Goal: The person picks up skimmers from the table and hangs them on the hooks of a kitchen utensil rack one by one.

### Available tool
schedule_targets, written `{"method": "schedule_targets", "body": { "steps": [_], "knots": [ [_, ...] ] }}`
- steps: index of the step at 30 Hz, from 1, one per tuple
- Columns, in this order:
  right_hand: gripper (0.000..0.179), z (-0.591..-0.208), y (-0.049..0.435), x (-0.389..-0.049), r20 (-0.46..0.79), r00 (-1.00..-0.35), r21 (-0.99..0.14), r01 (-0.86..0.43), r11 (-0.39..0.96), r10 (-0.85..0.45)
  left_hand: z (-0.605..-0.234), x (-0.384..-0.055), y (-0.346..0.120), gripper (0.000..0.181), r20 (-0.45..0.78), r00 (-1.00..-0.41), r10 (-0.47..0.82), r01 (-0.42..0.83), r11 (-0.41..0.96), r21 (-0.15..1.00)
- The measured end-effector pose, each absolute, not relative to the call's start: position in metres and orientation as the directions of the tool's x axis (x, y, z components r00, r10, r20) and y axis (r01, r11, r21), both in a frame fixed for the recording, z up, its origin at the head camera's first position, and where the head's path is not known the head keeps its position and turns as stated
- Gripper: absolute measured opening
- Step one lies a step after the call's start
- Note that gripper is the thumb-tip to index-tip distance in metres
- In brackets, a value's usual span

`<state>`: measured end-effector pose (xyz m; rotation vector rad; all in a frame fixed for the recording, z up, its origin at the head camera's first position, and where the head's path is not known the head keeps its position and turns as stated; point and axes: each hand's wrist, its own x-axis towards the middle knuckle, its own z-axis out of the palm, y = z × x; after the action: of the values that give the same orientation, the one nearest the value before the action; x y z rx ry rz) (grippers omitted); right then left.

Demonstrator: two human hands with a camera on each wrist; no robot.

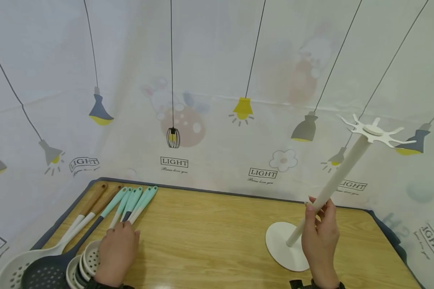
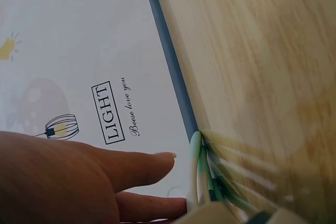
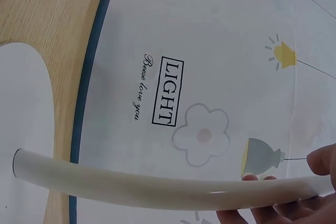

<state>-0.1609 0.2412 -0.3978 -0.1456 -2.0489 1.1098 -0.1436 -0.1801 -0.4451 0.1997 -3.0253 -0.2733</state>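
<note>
On the right, a white utensil stand (image 1: 341, 176) has a round base, a long pole and a ring of hooks on top. My right hand (image 1: 322, 233) grips the pole partway up, its fingers round it in the right wrist view. Several small spoons with mint handles (image 1: 139, 200) lie at the left, some with holes in their bowls (image 1: 91, 257). My left hand (image 1: 119, 251) is over these spoons; the left wrist view shows its thumb (image 2: 152, 169) straight, beside the handles and not wrapped round them. Its other fingers are partly hidden.
Left of the small spoons lie a dark slotted skimmer (image 1: 45, 273) and a white slotted skimmer (image 1: 12, 269), with wooden handles (image 1: 94, 198) behind. The wooden table (image 1: 209, 241) has a dark rim (image 1: 209, 190). A lamp-printed cloth (image 1: 209, 72) hangs behind it.
</note>
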Motion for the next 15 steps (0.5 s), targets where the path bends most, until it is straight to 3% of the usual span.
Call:
{"method": "schedule_targets", "body": {
  "steps": [15],
  "knots": [
    [0.040, -0.4050, 0.2421, -0.1707, 0.599, -0.697, -0.754, -0.323, 0.573, 0.395, -0.4466, -0.1467, -0.1821, 0.039, 0.068, -0.986, -0.152, -0.136, 0.972, 0.194]
  ]
}}
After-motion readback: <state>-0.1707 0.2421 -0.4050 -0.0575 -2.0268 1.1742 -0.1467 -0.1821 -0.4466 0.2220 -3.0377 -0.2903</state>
